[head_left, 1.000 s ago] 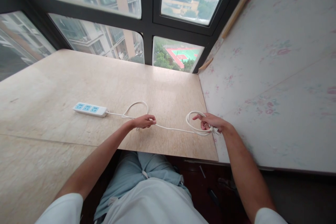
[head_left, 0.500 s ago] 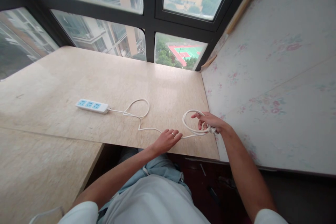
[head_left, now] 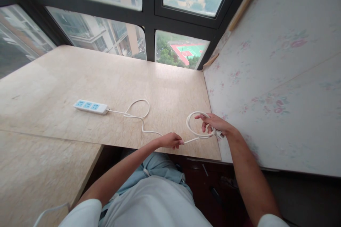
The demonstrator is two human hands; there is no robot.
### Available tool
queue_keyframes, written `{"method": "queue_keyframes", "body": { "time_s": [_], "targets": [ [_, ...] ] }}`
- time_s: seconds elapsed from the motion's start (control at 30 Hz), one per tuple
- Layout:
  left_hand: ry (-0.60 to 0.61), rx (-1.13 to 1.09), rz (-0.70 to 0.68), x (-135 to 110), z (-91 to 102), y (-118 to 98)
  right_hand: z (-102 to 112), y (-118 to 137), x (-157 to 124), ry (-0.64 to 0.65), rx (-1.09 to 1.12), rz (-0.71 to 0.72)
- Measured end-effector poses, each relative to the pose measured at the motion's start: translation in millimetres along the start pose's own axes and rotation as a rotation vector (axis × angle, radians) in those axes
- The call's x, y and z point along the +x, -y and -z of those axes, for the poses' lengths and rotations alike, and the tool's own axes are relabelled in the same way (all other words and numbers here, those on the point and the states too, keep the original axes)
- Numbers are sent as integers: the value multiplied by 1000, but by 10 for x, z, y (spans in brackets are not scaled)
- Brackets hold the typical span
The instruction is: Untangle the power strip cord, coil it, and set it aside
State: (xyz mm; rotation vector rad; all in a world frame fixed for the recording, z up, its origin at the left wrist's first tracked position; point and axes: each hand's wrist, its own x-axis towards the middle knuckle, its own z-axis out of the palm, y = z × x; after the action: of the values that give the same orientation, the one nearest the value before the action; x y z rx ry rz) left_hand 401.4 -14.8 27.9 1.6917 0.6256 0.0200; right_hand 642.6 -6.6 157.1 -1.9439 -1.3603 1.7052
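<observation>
Because the fingers of the right hand [head_left: 215,123] are hooked through the coil [head_left: 188,122], partly curled and not pressed together, its loops look round and open to me rather than collapsed. From my end I see the plug [head_left: 219,134] at the coil's lower right, close against that hand; I judge it is lodged there to anchor the cord's end, though I cannot tell how firmly it is gripped. The left hand [head_left: 171,139] pinches the cord [head_left: 151,131] between its fingertips near the front edge of the ledge [head_left: 80,78]. I read that pinch as a guide: the short run between the hands looks almost straight, so it probably bears slight tension. Left of the pinch, the cord lies slack, with a bend and one loose loop [head_left: 148,107], likely because nothing pulls on it there. The strip [head_left: 90,107] rests flat on the ledge, sockets up, well apart from both hands; I'd guess that slack spares it any tug.
</observation>
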Motion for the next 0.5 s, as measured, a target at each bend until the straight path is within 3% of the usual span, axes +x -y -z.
{"method": "queue_keyframes", "body": {
  "time_s": [0.07, 0.13, 0.27, 0.5],
  "targets": [
    [43, -27, 12, 30, 31, 7, -6, -14, 7, 10, -5, -9],
    [1, 50, 16, 51, 40, -8, -15, -43, 14, 15, -19, -16],
    [-95, 300, 32, 82, 33, -100, -46, -143, 44, 39, -82, -33],
    [-80, 748, 176, 129, 74, -330, -199, -244, 144, 87, -139, -62]
  ]
}}
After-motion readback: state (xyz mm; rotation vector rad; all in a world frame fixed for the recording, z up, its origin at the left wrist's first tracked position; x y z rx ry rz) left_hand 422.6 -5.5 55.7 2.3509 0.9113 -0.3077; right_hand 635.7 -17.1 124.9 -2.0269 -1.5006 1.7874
